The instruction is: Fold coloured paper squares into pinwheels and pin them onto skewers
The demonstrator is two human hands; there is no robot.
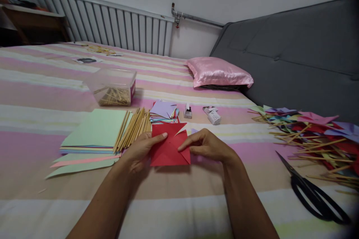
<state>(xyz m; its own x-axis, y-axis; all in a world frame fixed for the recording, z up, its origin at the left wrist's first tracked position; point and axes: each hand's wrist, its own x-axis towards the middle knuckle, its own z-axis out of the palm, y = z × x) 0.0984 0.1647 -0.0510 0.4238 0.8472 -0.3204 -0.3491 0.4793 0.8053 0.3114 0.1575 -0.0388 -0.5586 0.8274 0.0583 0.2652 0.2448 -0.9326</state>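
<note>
A square of red paper [168,153], slit from its corners toward the middle, is held up between my two hands. My left hand [144,147] pinches its left side, thumb lying on the front. On the right side, my right hand [206,145] grips the paper's edge between thumb and fingers. A slit at the upper right stands slightly apart. Just behind the paper lies a stack of small coloured squares [164,109], lilac on top. Left of that stack is a bundle of thin wooden sticks [134,129].
Large pale green sheets [92,129] and cut strips [84,164] lie at left. Behind them stands a clear plastic box [114,89] with sticks. Two small boxes [187,111] sit mid-bed. At right are black scissors [314,194] and a pile of paper pinwheels [316,119]; a pink pillow [220,71] lies beyond.
</note>
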